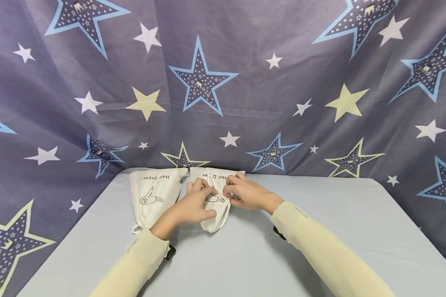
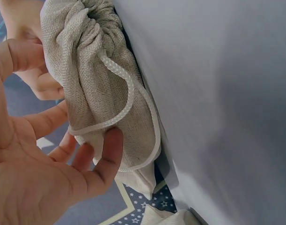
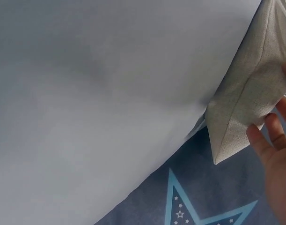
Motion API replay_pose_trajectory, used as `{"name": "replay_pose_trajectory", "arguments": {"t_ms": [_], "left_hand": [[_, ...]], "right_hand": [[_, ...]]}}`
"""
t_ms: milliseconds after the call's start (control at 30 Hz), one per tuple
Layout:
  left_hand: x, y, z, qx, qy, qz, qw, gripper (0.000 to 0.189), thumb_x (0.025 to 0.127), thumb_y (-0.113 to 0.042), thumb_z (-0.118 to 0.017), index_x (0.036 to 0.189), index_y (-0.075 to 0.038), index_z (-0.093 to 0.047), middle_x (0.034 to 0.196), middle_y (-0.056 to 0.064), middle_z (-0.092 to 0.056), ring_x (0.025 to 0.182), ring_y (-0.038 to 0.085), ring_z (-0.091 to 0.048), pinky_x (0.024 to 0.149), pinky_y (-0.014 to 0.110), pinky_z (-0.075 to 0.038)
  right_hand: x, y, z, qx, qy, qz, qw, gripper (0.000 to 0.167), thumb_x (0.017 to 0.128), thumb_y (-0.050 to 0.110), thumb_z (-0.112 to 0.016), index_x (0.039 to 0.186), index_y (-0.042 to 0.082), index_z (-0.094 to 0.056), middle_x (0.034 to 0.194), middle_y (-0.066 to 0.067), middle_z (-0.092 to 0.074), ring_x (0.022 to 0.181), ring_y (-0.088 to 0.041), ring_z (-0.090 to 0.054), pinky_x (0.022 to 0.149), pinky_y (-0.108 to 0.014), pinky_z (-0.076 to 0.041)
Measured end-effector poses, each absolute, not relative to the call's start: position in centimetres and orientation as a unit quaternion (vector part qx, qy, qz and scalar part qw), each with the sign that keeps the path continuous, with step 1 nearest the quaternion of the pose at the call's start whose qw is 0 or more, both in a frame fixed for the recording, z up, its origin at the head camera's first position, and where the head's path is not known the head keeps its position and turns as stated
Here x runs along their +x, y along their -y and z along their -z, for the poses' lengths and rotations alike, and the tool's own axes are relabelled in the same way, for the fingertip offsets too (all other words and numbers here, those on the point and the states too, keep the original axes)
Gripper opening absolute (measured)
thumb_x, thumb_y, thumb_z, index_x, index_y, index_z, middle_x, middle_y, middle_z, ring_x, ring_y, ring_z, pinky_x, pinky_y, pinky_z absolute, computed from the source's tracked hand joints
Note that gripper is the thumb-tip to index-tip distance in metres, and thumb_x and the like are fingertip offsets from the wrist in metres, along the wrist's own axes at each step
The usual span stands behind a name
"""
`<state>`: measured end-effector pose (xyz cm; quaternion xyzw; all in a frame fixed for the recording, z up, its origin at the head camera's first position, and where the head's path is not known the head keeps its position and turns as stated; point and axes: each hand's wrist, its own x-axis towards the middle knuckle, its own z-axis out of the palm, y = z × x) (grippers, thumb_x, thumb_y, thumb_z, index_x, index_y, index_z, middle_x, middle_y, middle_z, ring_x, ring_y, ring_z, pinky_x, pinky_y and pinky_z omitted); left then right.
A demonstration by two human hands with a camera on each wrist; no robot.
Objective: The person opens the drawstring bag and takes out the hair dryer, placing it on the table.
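Note:
Two pale cloth drawstring bags printed "Hair Dryer" lie at the back of the table; my hands are at the right-hand bag (image 1: 212, 222). My left hand (image 1: 195, 203) rests on its printed face, fingers spread and loosely bent. In the left wrist view, one fingertip lies by the white drawstring cord (image 2: 131, 93), below the bag's gathered mouth (image 2: 93, 28). My right hand (image 1: 250, 193) touches the bag's right side with loosely bent fingers; in the right wrist view its fingertips (image 3: 255, 133) meet the cloth. The left-hand bag (image 1: 154, 194) lies beside my left forearm.
A grey-blue cloth covers the table (image 1: 319, 214). Behind it hangs a dark curtain (image 1: 256, 103) printed with stars, meeting the table's back edge close behind the bags. A small cord loop (image 1: 136, 229) sticks out from the left-hand bag's near end.

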<state>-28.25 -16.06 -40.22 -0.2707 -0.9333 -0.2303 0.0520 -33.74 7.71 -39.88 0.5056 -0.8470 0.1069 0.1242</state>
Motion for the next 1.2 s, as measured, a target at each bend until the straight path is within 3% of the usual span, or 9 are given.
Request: {"name": "replay_pose_trajectory", "arguments": {"t_ms": [267,667,1200], "left_hand": [[-28.0,15.4,39.9,-0.297,0.927,0.219,0.058,0.056,0.075,-0.026,-0.069,0.127,-0.005,-0.068,0.128,0.012,-0.04,0.108,0.03,-0.034,0.091,0.041,-0.039],[-28.1,14.7,40.1,-0.319,0.92,0.227,0.031,0.057,0.079,-0.027,-0.067,0.132,-0.006,-0.062,0.119,0.008,-0.049,0.102,0.025,-0.04,0.091,0.043,-0.04],[-28.4,12.4,39.9,-0.34,0.915,0.215,-0.004,0.056,0.081,-0.03,-0.066,0.133,-0.011,-0.06,0.117,0.007,-0.048,0.1,0.024,-0.04,0.089,0.041,-0.04]], "right_hand": [[-33.5,-8.4,39.5,0.505,0.849,-0.106,0.113,0.014,0.089,0.013,-0.071,0.088,0.022,-0.061,0.105,0.001,-0.056,0.097,-0.02,-0.045,0.083,-0.034,-0.045],[-33.0,-9.8,39.1,0.509,0.848,-0.092,0.115,0.006,0.093,0.014,-0.07,0.093,0.02,-0.067,0.104,0.003,-0.058,0.098,-0.019,-0.048,0.084,-0.033,-0.045],[-32.4,-12.3,39.1,0.5,0.856,-0.068,0.109,0.008,0.091,0.015,-0.07,0.093,0.022,-0.066,0.107,0.003,-0.058,0.099,-0.017,-0.048,0.083,-0.032,-0.048]]}}
